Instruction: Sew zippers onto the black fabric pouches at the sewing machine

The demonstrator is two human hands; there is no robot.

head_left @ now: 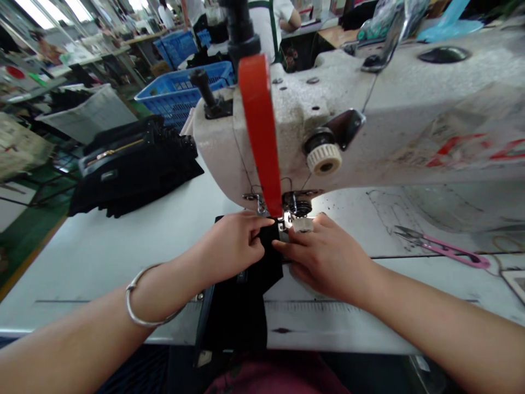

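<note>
A piece of black fabric (235, 323) lies on the bed of a white sewing machine (229, 137) and hangs toward the table's front edge. My left hand (233, 246) rests on the fabric, its index finger stretched toward the presser foot (281, 224) and the other fingers curled against the cloth. A silver bangle (130, 303) circles that wrist. To the right of the foot is my right hand (324, 257), fingers apart, one fingertip touching the fabric's right edge. A red lever-like bar (260, 131) crosses in front of the needle area, partly hiding it.
Pink-handled thread snips (447, 249) lie right of my right hand. A stack of black pieces (135, 164), one with a zipper, sits at the table's left. Behind are a blue crate (184, 90), a pale bin (92, 112) and a person in a white shirt (262, 24).
</note>
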